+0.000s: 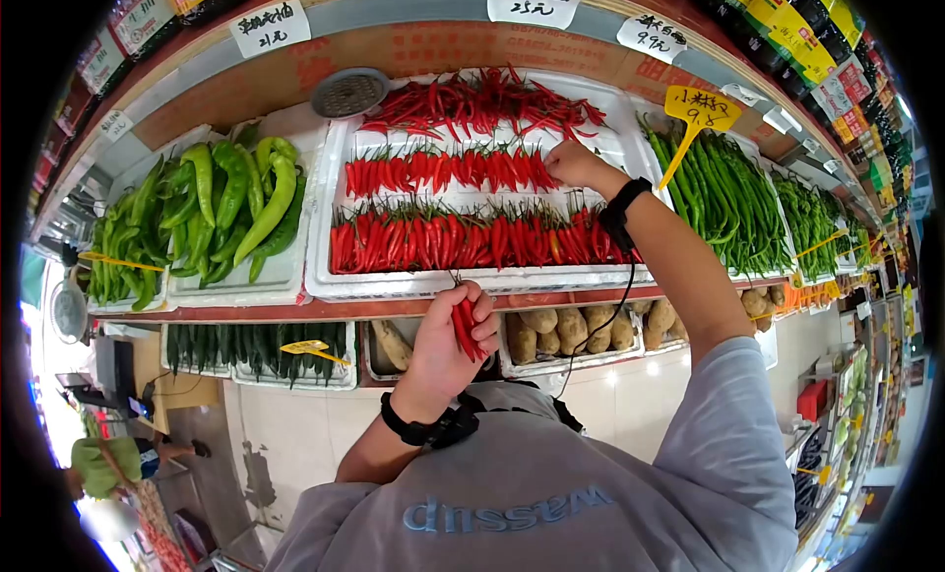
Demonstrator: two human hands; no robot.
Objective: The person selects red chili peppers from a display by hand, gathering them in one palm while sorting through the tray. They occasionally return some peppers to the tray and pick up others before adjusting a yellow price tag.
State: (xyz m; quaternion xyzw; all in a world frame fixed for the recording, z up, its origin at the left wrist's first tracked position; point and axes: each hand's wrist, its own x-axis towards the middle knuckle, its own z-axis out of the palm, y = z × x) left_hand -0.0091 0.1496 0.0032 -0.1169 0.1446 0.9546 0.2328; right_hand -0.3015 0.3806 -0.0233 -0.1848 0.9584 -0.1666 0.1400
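Observation:
My left hand (451, 336) is closed around a small bunch of red chili peppers (465, 326), held upright just in front of the white foam tray (482, 286). My right hand (579, 168) reaches over that tray with its fingers curled together at the right end of the middle row of red chili peppers (448, 168); what lies between the fingertips is hidden. Nearest me in the tray, a thicker row of chili peppers (463, 242) stands side by side, stems away from me. At the back, loose chili peppers (472, 104) lie in a tangled heap.
Large green peppers (276, 208) fill trays at left; long green chilies (724, 198) lie at right behind a yellow price sign (701, 111). A round metal dish (349, 93) sits at the tray's back-left corner. Potatoes (571, 331) are below. A black cable (615, 316) hangs from my right wrist.

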